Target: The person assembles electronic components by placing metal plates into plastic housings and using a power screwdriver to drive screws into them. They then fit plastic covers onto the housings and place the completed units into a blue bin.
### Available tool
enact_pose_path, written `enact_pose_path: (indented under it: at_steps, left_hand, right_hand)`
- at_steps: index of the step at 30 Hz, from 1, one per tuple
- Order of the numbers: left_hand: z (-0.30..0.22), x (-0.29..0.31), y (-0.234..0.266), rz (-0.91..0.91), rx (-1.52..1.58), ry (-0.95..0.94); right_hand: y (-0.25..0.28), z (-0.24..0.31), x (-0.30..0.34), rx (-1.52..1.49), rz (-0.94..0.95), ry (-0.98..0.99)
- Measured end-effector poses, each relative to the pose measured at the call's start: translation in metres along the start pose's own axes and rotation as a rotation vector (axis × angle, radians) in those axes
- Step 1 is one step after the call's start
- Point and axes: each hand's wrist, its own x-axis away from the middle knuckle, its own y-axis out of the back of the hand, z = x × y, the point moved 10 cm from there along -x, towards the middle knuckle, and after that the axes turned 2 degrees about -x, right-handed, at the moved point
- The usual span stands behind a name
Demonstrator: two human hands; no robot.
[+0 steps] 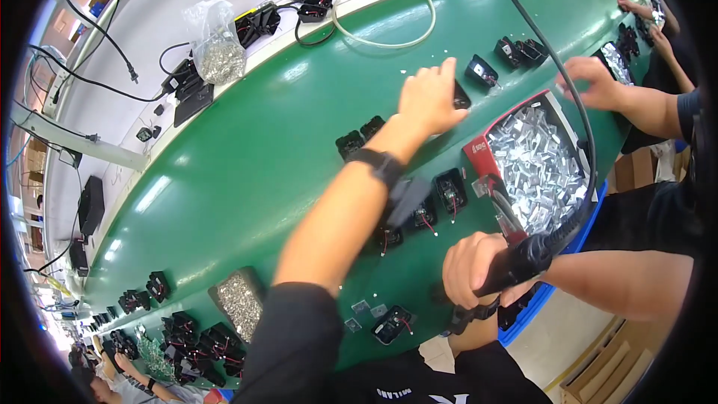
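Observation:
My left hand (430, 101) reaches across the green work surface (247, 142), its fingers curled at a small black plastic housing (461, 96) that it partly covers. Closed around a black electric screwdriver (516, 265), my right hand (475, 265) is nearer the front edge; the tool's tip is hidden. Between my hands stand open black housings (451, 191) with red wires. Another wired housing (393, 325) lies near the front edge beside small clear plastic pieces (360, 307). A red box (479, 155) filled with small silvery metal pieces (535, 164) is right of my left hand.
The screwdriver's black cable (553, 52) hangs across the right side. A co-worker's hand (591, 82) is beside the red box, and a forearm (621, 284) reaches in below. Left are a tray of small metal parts (239, 303) and piled housings (183, 329). A blue bin (550, 295) stands below the edge.

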Motion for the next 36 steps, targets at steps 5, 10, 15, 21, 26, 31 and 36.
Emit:
enact_pose_path:
  at_steps: [5, 10, 15, 21, 26, 31, 36]
  left_hand:
    - [-0.005, -0.021, -0.036, 0.205, 0.026, 0.136]
    - [0.034, 0.016, 0.029, 0.231, -0.166, -0.012]
    - [0.066, 0.112, 0.060, 0.193, -0.418, 0.060]
    - [0.092, 0.139, 0.042, 0.165, -0.340, 0.142]
    - [0.086, 0.135, 0.040, 0.125, -0.323, 0.117]
    - [0.086, 0.117, 0.035, 0.143, -0.332, 0.173]
    - [0.078, 0.118, 0.032, 0.263, -0.387, 0.157]
  right_hand:
    - [-0.002, -0.005, 0.002, 0.032, -0.024, 0.062]
    - [0.002, -0.007, 0.001, -0.008, -0.102, 0.037]
    - [-0.003, -0.001, 0.010, 0.006, -0.246, 0.137]
    - [-0.017, -0.008, 0.003, -0.072, -0.111, 0.106]
    - [-0.015, -0.010, 0.005, -0.021, -0.182, 0.095]
    - [-0.011, -0.009, -0.003, -0.032, -0.183, 0.064]
    - [-0.009, -0.009, 0.004, -0.018, -0.234, 0.087]
